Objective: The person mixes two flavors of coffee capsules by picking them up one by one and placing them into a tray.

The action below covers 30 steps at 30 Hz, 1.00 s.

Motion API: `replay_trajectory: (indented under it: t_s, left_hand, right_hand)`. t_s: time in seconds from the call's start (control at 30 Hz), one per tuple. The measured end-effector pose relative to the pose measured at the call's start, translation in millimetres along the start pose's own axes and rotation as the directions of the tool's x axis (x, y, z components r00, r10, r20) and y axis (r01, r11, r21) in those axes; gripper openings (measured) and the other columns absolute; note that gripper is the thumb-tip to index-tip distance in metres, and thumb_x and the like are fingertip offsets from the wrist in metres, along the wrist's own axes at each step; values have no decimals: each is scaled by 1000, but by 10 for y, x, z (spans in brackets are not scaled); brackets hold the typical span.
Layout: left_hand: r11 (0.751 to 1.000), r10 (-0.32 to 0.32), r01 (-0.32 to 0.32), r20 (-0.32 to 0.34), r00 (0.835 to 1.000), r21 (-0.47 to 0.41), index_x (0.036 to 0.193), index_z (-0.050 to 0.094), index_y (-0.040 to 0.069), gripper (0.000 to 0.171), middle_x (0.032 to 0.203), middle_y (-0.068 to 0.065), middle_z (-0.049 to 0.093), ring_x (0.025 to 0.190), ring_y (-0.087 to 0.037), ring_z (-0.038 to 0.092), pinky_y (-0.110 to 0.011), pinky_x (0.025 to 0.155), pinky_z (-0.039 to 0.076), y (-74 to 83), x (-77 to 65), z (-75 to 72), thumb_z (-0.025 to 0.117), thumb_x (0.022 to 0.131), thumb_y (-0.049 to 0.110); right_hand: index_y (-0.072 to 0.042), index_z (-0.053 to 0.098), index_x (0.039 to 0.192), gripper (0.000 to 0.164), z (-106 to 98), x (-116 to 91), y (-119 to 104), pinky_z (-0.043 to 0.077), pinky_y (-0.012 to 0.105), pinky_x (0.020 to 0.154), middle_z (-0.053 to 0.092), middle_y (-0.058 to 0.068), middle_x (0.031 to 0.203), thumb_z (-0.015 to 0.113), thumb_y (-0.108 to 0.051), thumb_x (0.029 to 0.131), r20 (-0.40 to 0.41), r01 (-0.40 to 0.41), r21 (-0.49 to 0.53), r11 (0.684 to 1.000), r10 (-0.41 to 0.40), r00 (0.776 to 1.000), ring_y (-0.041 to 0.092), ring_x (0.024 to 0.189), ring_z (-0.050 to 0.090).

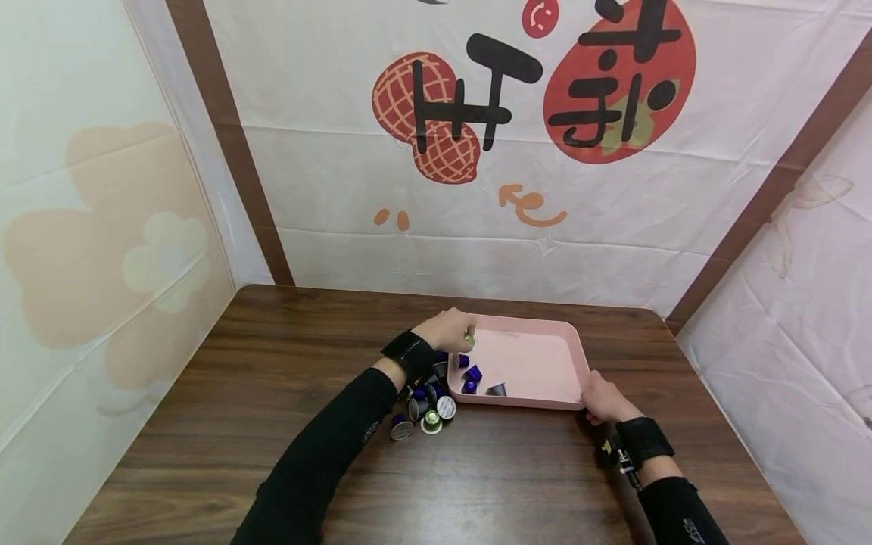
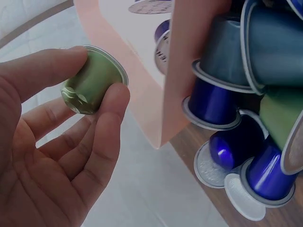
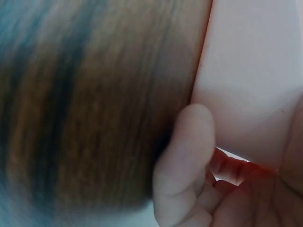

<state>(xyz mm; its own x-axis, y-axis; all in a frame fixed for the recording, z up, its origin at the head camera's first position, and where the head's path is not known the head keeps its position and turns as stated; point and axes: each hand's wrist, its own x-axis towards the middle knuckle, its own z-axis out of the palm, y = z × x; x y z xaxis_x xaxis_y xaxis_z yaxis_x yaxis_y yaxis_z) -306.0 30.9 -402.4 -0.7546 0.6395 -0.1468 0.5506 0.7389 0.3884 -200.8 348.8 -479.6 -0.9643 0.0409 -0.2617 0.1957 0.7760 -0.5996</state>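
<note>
A green coffee capsule (image 2: 93, 78) is pinched between the thumb and fingers of my left hand (image 1: 446, 331), over the left rim of a pink tray (image 1: 527, 359). My right hand (image 1: 605, 398) grips the tray's front right corner, its thumb (image 3: 189, 137) against the outer wall. Inside the tray, toward the left and front, lie several capsules, among them a blue capsule (image 1: 473, 373) and a grey capsule (image 1: 497, 390). Outside the left wall is a pile of blue, grey and green capsules, partly hidden in the head view by the left wrist.
The wooden table (image 1: 518, 477) carries the tray near its far side. At the near edge of the pile lies a green capsule (image 1: 431, 421) beside a white-lidded capsule (image 1: 446, 408). Printed cloth (image 1: 327, 189) hangs behind the table and along both sides.
</note>
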Motion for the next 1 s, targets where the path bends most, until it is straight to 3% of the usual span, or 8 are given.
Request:
replay_trajectory:
  t_s: [0.53, 0.67, 0.87, 1.0]
  left_hand:
    - [997, -72, 72, 13, 997, 2, 95, 61, 11, 8, 88, -2, 57, 65, -14, 49, -26, 57, 38, -118, 83, 114, 62, 88, 14]
    - [997, -78, 78, 11, 997, -1, 104, 64, 8, 18, 95, -5, 57, 66, -15, 50, -27, 57, 39, -139, 107, 104, 62, 89, 16]
    - [999, -28, 28, -12, 1000, 20, 116, 62, 6, 33, 108, -9, 61, 77, -16, 55, -28, 65, 43, -214, 90, 59, 66, 89, 24]
    - [1000, 11, -11, -32, 999, 18, 110, 65, 6, 24, 97, -6, 63, 77, -17, 55, -31, 68, 44, -293, -24, -16, 63, 90, 19]
  right_hand:
    - [15, 33, 114, 30, 28, -12, -36, 50, 34, 46, 49, 18, 76, 36, 1, 87, 19, 4, 3, 1000, -4, 1000, 23, 53, 54]
    - [15, 33, 114, 31, 18, -8, -29, 50, 35, 46, 49, 18, 75, 37, 2, 87, 16, 4, 2, 1000, -4, 1000, 23, 53, 54]
    - [16, 33, 116, 33, 2, 3, -19, 50, 35, 45, 49, 17, 75, 38, 2, 86, 11, 18, 4, 1000, -18, 1000, 22, 51, 54]
    - [17, 33, 117, 35, -4, 1, -11, 50, 34, 44, 50, 17, 74, 38, 3, 85, 7, 25, 3, 1000, -25, 1000, 21, 50, 55]
